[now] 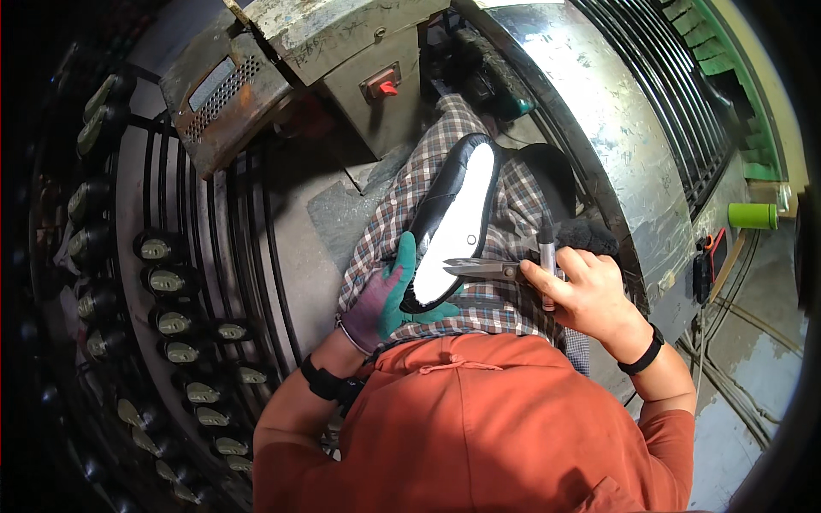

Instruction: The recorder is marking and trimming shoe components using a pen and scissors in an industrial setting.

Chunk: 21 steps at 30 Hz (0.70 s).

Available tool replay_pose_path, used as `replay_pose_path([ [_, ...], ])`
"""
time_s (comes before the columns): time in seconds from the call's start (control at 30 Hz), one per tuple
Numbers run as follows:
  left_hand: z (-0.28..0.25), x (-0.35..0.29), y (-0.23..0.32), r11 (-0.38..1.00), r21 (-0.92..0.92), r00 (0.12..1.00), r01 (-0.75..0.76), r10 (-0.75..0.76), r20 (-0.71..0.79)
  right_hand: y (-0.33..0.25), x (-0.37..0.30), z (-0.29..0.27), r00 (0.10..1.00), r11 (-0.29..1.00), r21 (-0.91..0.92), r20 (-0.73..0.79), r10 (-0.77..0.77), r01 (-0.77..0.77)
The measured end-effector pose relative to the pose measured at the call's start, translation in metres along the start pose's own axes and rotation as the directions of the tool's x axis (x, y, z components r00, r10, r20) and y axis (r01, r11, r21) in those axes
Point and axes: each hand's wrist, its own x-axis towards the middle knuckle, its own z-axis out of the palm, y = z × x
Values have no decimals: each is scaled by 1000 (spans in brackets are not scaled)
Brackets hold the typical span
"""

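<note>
A black shoe [457, 218] lies sole up on my lap, its white sole facing me. My left hand [386, 295], in a purple and green glove, grips the shoe at its near end. My right hand [586, 295] is bare and holds small metal scissors [481, 268] whose blades reach the edge of the sole. The same hand also holds a grey pen-like tool [547, 256] upright. A checked cloth [505, 299] covers my lap under the shoe.
A curved rack [175, 325] with several shoes on pegs runs along the left. A worn metal machine [342, 51] with a red switch stands ahead. A shiny curved metal panel [616, 137] rises on the right, with a green cylinder [753, 215] beyond it.
</note>
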Motion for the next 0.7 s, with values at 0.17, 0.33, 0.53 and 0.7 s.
replay_pose_path([
  [0.17, 0, 2, 1, 998, -62, 999, 12, -10, 41, -2, 2, -1, 1000, 1000, 17, -26, 1, -1],
  [0.33, -31, 4, -24, 995, -95, 1000, 8, -6, 27, 2, 3, 5, 991, 994, -86, -109, -79, 69],
  [0.53, -30, 4, -27, 946, 307, 991, -107, 126, -43, 7, 6, -3, 989, 986, -120, -75, -125, 115],
  [0.7, 4, 2, -1, 999, -36, 1000, -3, 4, 12, 8, 2, -7, 1000, 1000, 17, -6, -16, 16],
])
